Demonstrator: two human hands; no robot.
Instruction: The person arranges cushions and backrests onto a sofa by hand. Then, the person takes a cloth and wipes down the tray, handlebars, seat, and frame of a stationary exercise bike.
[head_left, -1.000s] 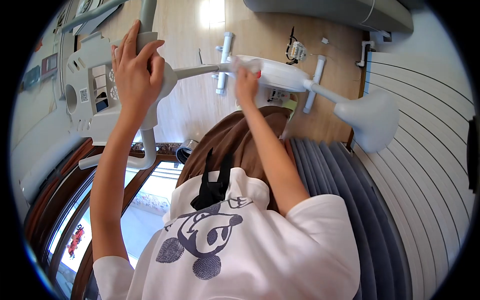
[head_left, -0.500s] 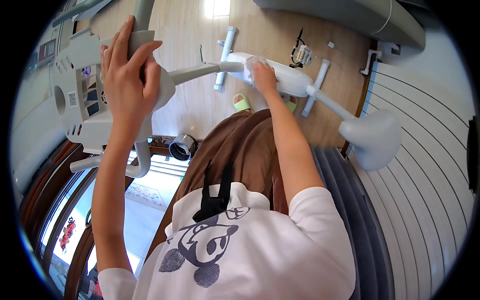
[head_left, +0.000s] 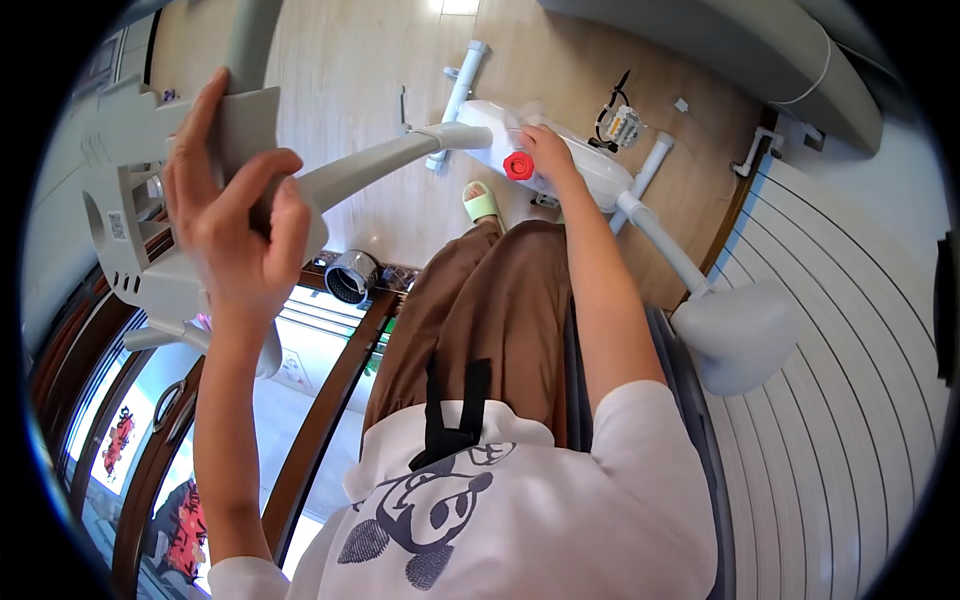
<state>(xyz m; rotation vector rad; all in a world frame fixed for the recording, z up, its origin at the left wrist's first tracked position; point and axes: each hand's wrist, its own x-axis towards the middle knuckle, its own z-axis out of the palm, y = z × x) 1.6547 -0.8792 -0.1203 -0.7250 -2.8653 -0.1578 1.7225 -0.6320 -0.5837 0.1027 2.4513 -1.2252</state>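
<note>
A white and grey exercise bike stands in front of me, its long white body (head_left: 600, 180) low at the centre. My left hand (head_left: 235, 210) lies with spread fingers over the grey plastic cover (head_left: 250, 125) beside the console (head_left: 150, 230); it is slightly blurred. My right hand (head_left: 550, 155) is down at the white body, fingers closed on a thin whitish wipe (head_left: 525, 112), mostly hidden and blurred. Just left of that hand is a red knob (head_left: 518, 166). The grey slanted post (head_left: 370, 165) runs between the console and the body.
The bike's grey seat (head_left: 740, 335) is at the right, near a white slatted panel (head_left: 840, 400). A metal cylinder (head_left: 351, 277) stands by the window frame (head_left: 325, 430). A pedal (head_left: 622, 125) and the foot bars (head_left: 462, 95) reach over the wooden floor (head_left: 350, 60).
My right hand has shifted slightly right and down in view, and the red knob now shows beside it. My left hand appears lower and further left. The whole view has shifted a little.
</note>
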